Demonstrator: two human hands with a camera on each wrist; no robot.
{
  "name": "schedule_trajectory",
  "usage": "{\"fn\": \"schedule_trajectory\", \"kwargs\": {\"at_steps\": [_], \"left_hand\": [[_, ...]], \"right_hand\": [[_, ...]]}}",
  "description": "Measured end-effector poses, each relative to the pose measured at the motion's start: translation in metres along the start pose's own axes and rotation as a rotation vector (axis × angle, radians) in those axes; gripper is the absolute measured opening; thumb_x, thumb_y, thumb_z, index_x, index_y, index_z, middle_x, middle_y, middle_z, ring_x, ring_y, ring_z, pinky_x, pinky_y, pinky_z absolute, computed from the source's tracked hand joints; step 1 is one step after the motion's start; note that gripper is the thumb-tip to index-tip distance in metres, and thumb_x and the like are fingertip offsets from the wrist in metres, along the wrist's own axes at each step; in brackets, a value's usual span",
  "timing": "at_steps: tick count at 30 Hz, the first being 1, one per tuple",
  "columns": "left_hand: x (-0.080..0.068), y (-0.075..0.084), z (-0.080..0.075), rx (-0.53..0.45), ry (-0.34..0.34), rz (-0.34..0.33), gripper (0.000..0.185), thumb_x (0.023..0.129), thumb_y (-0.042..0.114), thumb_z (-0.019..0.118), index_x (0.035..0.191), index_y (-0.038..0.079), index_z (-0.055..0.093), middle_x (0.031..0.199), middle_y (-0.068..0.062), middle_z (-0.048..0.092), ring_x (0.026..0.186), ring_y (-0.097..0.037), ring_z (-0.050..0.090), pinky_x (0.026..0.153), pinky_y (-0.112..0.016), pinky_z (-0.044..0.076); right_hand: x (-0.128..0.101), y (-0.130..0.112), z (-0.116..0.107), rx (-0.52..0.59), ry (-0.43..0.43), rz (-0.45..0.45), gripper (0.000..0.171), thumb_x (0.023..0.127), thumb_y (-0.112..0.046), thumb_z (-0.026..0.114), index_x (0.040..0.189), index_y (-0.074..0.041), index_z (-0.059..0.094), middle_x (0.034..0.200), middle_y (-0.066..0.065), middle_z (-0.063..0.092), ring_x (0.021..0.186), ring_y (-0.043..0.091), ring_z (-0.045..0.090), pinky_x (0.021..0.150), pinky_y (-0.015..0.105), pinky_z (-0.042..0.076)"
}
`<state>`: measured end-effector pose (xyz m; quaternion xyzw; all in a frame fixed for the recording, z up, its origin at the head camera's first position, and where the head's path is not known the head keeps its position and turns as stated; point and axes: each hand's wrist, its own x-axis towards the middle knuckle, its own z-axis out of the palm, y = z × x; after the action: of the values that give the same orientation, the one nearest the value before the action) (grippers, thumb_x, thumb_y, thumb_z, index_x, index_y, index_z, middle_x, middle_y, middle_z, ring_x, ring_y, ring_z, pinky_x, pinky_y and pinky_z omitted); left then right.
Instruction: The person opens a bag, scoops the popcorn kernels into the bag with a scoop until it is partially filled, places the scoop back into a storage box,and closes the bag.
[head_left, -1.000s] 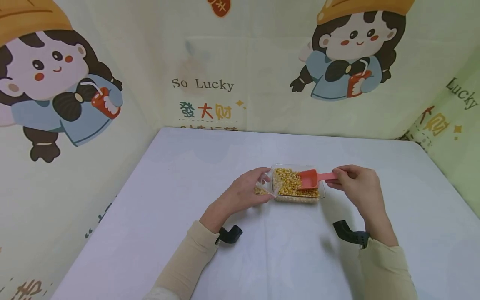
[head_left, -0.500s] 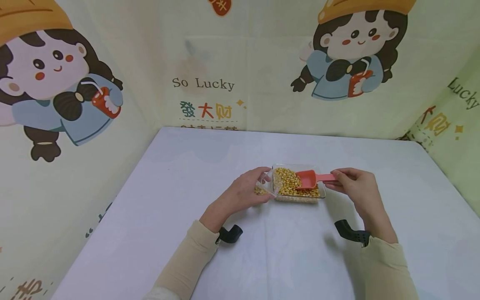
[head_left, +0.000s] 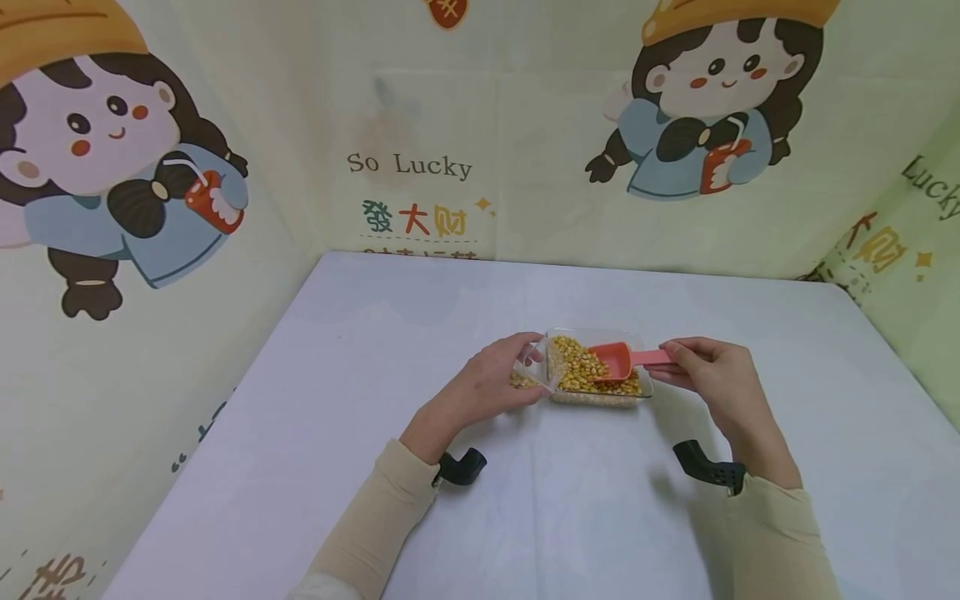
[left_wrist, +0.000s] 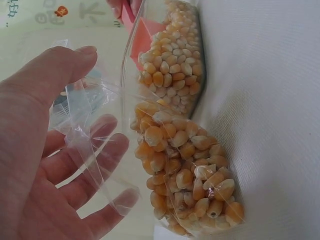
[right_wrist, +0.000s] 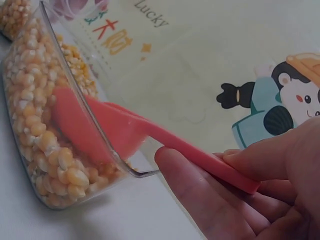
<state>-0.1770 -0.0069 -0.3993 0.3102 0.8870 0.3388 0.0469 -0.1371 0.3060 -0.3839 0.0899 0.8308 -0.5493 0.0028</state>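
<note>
Item, as I see it: right hand (head_left: 716, 375) pinches scoop (head_left: 617, 361), bowl in corn tray (head_left: 600, 398) on surface (head_left: 375, 400). Left hand (head_left: 491, 383) clasps bag (left_wrist: 190, 200) of corn beside tray.

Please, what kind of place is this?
Probably a staged tabletop booth, not a real kitchen: a white cloth-covered table, cartoon-printed backdrop walls on three sides, and only a clear plastic tray of corn kernels set out.

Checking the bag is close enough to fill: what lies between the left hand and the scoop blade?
The clear bag, held open by the left hand, then the tray's kernels reaching the scoop; head view shows it.
</note>
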Motion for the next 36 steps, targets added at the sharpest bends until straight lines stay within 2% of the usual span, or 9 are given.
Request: {"fn": "schedule_trajectory", "kwargs": {"at_steps": [2, 4, 9, 12, 19, 22, 25, 31, 36], "left_hand": [[0.000, 0.000, 0.000, 0.007, 0.002, 0.005, 0.072, 0.087, 0.035, 0.075, 0.147, 0.013, 0.042, 0.122, 0.004, 0.065, 0.109, -0.013, 0.059, 0.093, -0.034, 0.053], [0.001, 0.000, 0.000, 0.013, 0.005, 0.010, 0.072, 0.087, 0.035, 0.075, 0.147, 0.013, 0.042, 0.122, 0.004, 0.065, 0.109, -0.013, 0.059, 0.094, -0.034, 0.053], [0.001, 0.001, 0.000, 0.022, 0.001, 0.009, 0.072, 0.087, 0.036, 0.075, 0.147, 0.013, 0.041, 0.123, 0.003, 0.065, 0.110, -0.013, 0.059, 0.095, -0.035, 0.052], [0.000, 0.002, 0.000, 0.023, -0.005, 0.002, 0.073, 0.087, 0.036, 0.075, 0.147, 0.013, 0.041, 0.123, 0.003, 0.064, 0.110, -0.013, 0.058, 0.095, -0.034, 0.052], [0.000, 0.002, -0.001, 0.021, -0.005, -0.002, 0.073, 0.087, 0.036, 0.075, 0.147, 0.013, 0.041, 0.124, 0.002, 0.065, 0.109, -0.014, 0.059, 0.094, -0.035, 0.052], [0.000, 0.002, -0.001, 0.017, -0.003, 0.004, 0.073, 0.087, 0.036, 0.075, 0.147, 0.013, 0.041, 0.124, 0.000, 0.065, 0.109, -0.014, 0.058, 0.095, -0.036, 0.052], [0.001, 0.002, -0.001, 0.019, -0.004, 0.009, 0.073, 0.087, 0.036, 0.075, 0.147, 0.012, 0.041, 0.124, 0.000, 0.065, 0.109, -0.014, 0.058, 0.095, -0.036, 0.052], [0.001, 0.002, -0.002, 0.018, -0.006, 0.017, 0.073, 0.087, 0.035, 0.075, 0.147, 0.011, 0.041, 0.123, 0.000, 0.065, 0.111, -0.015, 0.058, 0.097, -0.037, 0.051], [0.000, 0.001, -0.001, 0.013, -0.006, 0.016, 0.073, 0.087, 0.035, 0.075, 0.147, 0.011, 0.041, 0.124, -0.001, 0.065, 0.112, -0.016, 0.058, 0.099, -0.038, 0.051]], "right_hand": [[-0.001, -0.001, 0.000, 0.028, -0.008, -0.017, 0.051, 0.101, -0.032, 0.055, 0.132, 0.009, 0.052, 0.100, -0.003, 0.069, 0.085, 0.009, 0.075, 0.078, 0.021, 0.057], [-0.002, -0.003, 0.001, 0.045, -0.014, -0.031, 0.051, 0.101, -0.030, 0.055, 0.131, 0.010, 0.052, 0.098, -0.005, 0.069, 0.085, 0.009, 0.075, 0.078, 0.022, 0.057], [-0.003, -0.007, 0.006, 0.024, 0.003, -0.045, 0.049, 0.101, -0.028, 0.055, 0.130, 0.011, 0.053, 0.107, 0.010, 0.067, 0.083, 0.008, 0.075, 0.076, 0.022, 0.057], [-0.002, -0.007, 0.008, 0.026, 0.001, -0.040, 0.049, 0.101, -0.028, 0.055, 0.131, 0.011, 0.053, 0.111, 0.014, 0.066, 0.083, 0.008, 0.075, 0.077, 0.022, 0.057], [-0.002, -0.003, 0.003, 0.088, -0.041, -0.030, 0.051, 0.101, -0.030, 0.056, 0.131, 0.010, 0.052, 0.097, -0.007, 0.070, 0.087, 0.012, 0.075, 0.079, 0.024, 0.057], [-0.003, -0.005, 0.002, 0.093, -0.047, -0.036, 0.051, 0.101, -0.030, 0.056, 0.131, 0.010, 0.052, 0.097, -0.008, 0.070, 0.086, 0.012, 0.075, 0.079, 0.024, 0.057], [-0.004, -0.009, 0.006, 0.071, -0.046, -0.050, 0.049, 0.101, -0.028, 0.056, 0.130, 0.011, 0.053, 0.101, 0.000, 0.070, 0.086, 0.012, 0.076, 0.078, 0.023, 0.058], [-0.004, -0.011, 0.016, 0.002, -0.011, -0.056, 0.046, 0.102, -0.027, 0.055, 0.128, 0.011, 0.056, 0.117, 0.026, 0.064, 0.083, 0.009, 0.075, 0.076, 0.022, 0.057], [0.000, -0.008, 0.019, -0.002, -0.021, -0.023, 0.047, 0.102, -0.028, 0.054, 0.130, 0.009, 0.054, 0.123, 0.029, 0.061, 0.084, 0.006, 0.074, 0.077, 0.020, 0.057]]}}
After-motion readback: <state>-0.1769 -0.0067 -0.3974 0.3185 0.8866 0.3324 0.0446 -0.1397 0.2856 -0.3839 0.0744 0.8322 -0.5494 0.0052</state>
